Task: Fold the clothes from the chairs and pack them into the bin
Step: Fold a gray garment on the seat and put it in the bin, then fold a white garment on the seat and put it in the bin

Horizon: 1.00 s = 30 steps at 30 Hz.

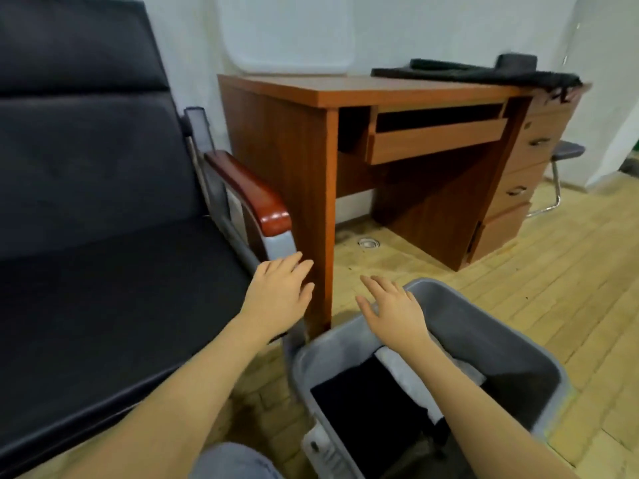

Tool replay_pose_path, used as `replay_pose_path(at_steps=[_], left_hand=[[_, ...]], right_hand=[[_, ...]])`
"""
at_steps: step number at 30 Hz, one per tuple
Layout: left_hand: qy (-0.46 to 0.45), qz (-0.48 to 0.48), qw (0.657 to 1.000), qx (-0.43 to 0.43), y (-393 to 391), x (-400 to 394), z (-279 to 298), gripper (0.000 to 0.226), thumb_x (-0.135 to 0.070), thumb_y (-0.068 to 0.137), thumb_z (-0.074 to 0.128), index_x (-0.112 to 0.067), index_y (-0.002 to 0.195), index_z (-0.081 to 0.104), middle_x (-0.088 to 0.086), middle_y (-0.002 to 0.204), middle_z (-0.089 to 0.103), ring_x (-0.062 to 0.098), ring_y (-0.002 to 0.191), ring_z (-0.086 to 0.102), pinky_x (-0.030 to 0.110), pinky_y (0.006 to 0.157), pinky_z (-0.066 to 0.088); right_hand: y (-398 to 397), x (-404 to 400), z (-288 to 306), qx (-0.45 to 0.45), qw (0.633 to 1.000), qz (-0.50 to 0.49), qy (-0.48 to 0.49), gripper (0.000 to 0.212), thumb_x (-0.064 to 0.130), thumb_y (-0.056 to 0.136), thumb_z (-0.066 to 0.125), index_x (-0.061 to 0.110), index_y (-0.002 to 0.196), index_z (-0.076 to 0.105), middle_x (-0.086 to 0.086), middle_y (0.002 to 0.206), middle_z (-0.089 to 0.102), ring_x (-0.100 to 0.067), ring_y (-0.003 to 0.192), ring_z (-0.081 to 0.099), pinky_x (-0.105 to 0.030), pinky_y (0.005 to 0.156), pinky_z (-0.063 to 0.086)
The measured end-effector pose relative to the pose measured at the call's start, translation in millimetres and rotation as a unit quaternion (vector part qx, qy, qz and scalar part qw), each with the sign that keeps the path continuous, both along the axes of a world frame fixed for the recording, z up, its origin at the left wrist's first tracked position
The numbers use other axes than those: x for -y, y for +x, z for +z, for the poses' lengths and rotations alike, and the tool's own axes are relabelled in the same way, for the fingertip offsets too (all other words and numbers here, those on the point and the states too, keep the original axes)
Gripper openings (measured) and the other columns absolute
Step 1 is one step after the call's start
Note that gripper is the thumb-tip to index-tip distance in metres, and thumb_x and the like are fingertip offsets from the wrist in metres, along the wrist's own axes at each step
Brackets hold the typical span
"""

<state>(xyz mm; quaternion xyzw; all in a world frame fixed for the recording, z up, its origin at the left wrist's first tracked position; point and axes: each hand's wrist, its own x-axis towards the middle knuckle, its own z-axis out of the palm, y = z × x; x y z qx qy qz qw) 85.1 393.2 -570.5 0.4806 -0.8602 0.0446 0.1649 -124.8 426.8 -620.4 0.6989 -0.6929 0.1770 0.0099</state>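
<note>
Two open hands, left hand [276, 295], right hand [394, 312], above upright grey bin [484, 333], long axis slanting right.

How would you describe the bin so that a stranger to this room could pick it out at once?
Start at the wooden desk by the far wall and come down to the floor in front of it. The grey bin stands there beside the black chair, holding folded dark and white clothes; nothing else is an open container.
</note>
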Motion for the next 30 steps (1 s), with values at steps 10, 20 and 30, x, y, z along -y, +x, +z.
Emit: replay_pose_path(at_steps=[10, 20, 30], left_hand=[[-0.052, 0.188, 0.980, -0.048, 209.2, -78.1, 58.2, 0.047, -0.035, 0.099, 0.039, -0.024, 0.145, 0.033, -0.004, 0.152, 0.030, 0.013, 0.138, 0.029, 0.031, 0.112, 0.018], [-0.026, 0.378, 0.922, -0.076, 417.1, -150.6, 36.7, 0.041, -0.032, 0.093, 0.041, -0.014, 0.126, 0.058, 0.006, 0.131, 0.055, 0.026, 0.120, 0.051, 0.038, 0.098, 0.033], [0.117, 0.524, 0.844, -0.018, 543.8, -181.7, -45.5, 0.044, -0.039, 0.098, 0.037, -0.018, 0.137, 0.042, 0.001, 0.142, 0.041, 0.022, 0.128, 0.039, 0.035, 0.102, 0.027]], right_hand=[[216.9, 6.0, 77.0, 0.031, 0.976, 0.182, -0.113, 0.044, 0.038, 0.098, 0.045, 0.018, 0.137, 0.050, -0.001, 0.128, 0.058, -0.024, 0.113, 0.056, -0.039, 0.088, 0.044], [462.8, 2.7, 77.5, 0.047, 0.921, 0.378, -0.083, 0.042, 0.039, 0.100, 0.039, 0.020, 0.136, 0.051, 0.002, 0.130, 0.057, -0.020, 0.112, 0.054, -0.034, 0.094, 0.037], [628.7, -9.0, 15.5, 0.033, 0.886, 0.459, 0.060, 0.038, 0.045, 0.097, 0.043, 0.029, 0.130, 0.054, 0.005, 0.133, 0.052, -0.020, 0.124, 0.040, -0.035, 0.095, 0.021]])
